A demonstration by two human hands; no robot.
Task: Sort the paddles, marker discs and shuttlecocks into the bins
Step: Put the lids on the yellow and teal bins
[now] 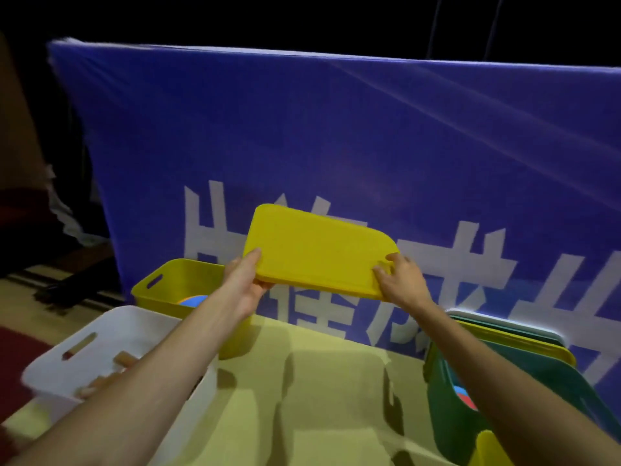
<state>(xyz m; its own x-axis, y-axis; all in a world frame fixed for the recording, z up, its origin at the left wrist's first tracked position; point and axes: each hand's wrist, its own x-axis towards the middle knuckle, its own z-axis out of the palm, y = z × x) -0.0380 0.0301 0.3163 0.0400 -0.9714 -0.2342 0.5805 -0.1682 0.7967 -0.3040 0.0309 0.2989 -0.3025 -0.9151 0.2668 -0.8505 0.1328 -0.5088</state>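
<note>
Left hand [243, 280] and right hand [403, 280] each grip an edge of a yellow lid [319, 250], held up just right of the yellow bin [168, 280] (marker disc [193, 301] inside). White bin [111, 327] with paddles [124, 359] sits in front of it, green bin [447, 391] well right.

arms outstretched | left hand [242, 283]: gripping, thumb up | right hand [405, 280]: apparently pinching

Lid [319, 253] plain yellow, same shade as the yellow bin [168, 287]; white bin [111, 334] plain, green bin [447, 398] dark. Blue-orange disc [194, 301] (mostly hidden), red-blue disc [465, 396]. Banner [336, 129] blue with big white characters; surface [319, 381] pale yellow.
</note>
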